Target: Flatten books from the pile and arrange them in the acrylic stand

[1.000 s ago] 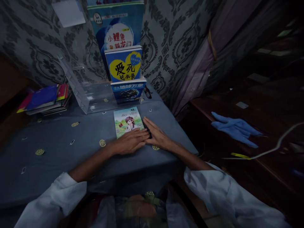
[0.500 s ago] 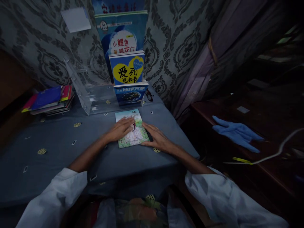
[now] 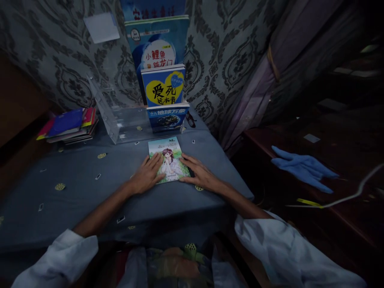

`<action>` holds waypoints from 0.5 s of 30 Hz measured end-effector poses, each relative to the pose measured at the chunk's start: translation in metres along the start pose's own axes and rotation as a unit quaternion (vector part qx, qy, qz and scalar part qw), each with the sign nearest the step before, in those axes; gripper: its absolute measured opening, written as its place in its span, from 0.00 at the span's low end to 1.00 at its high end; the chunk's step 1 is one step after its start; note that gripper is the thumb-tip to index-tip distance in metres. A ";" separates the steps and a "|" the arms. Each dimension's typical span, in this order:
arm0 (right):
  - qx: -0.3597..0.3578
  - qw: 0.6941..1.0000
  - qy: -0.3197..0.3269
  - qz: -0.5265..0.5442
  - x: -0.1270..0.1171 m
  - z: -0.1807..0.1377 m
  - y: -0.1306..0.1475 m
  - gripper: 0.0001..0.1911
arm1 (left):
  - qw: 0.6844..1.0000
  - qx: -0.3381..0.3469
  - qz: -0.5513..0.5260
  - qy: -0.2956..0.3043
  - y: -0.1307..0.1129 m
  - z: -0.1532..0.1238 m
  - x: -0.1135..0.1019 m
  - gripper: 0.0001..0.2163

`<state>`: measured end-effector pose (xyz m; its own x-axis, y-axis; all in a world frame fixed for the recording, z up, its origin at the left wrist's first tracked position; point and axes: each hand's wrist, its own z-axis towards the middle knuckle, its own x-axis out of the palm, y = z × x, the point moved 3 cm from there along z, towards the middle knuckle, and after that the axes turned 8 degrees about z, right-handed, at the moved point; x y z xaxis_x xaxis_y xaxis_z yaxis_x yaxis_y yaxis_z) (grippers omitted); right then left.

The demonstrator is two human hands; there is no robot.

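Observation:
A closed paperback book [image 3: 172, 162] with a drawn figure on its pale green and blue cover lies flat on the cloth-covered table. Across the cover's lower left rests my left hand [image 3: 147, 174], fingers stretched out and palm down. My right hand [image 3: 199, 174] touches the book's right edge, its thumb apart from the straight fingers. Something dark shows beside that edge, partly hidden by the right hand. Just behind, a clear acrylic stand [image 3: 120, 124] holds upright books in tiers, among them a blue one with a yellow heart [image 3: 163, 88] and a low blue one [image 3: 168, 119].
A stack of colourful books [image 3: 70, 124] sits at the table's left. Dark glasses [image 3: 191, 119] lie right of the stand. On a dark red surface to the right are a blue glove [image 3: 303, 166] and a pale cable [image 3: 354, 196]. Patterned curtain [image 3: 216, 52] hangs behind.
My left hand has slid left and down across the cover, uncovering the drawn figure and title. My right hand stays at the right edge. The view has shifted slightly.

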<state>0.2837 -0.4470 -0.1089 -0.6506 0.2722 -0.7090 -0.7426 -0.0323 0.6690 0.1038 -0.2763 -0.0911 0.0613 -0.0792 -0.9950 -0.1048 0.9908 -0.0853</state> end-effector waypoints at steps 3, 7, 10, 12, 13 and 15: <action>0.008 1.000 0.009 -0.019 0.001 0.001 0.004 0.43 | 1.000 0.017 -0.010 0.002 -0.023 -0.018 0.000 0.33; 0.021 0.998 0.024 -0.047 0.002 0.008 0.013 0.42 | 0.999 0.004 -0.052 0.008 -0.033 -0.024 -0.001 0.31; 0.019 0.998 0.032 -0.051 0.006 0.019 0.017 0.40 | 0.994 -0.041 -0.102 -0.015 -0.026 -0.016 0.000 0.30; 0.013 0.998 0.023 -0.053 0.010 0.026 0.017 0.39 | 0.984 -0.088 -0.146 -0.058 -0.016 -0.005 0.002 0.31; 0.011 0.998 0.013 -0.055 0.012 0.029 0.016 0.38 | 0.975 -0.117 -0.171 -0.085 -0.011 0.001 0.002 0.31; 0.010 0.998 -0.007 -0.061 0.017 0.034 0.015 0.36 | 0.946 -0.187 -0.226 -0.136 0.000 0.013 0.002 0.30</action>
<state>0.2669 -0.4106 -0.1033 -0.5524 0.2870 -0.7826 -0.8132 0.0206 0.5816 0.1173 -0.2748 -0.0928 0.4322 -0.4045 -0.8059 -0.3468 0.7504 -0.5626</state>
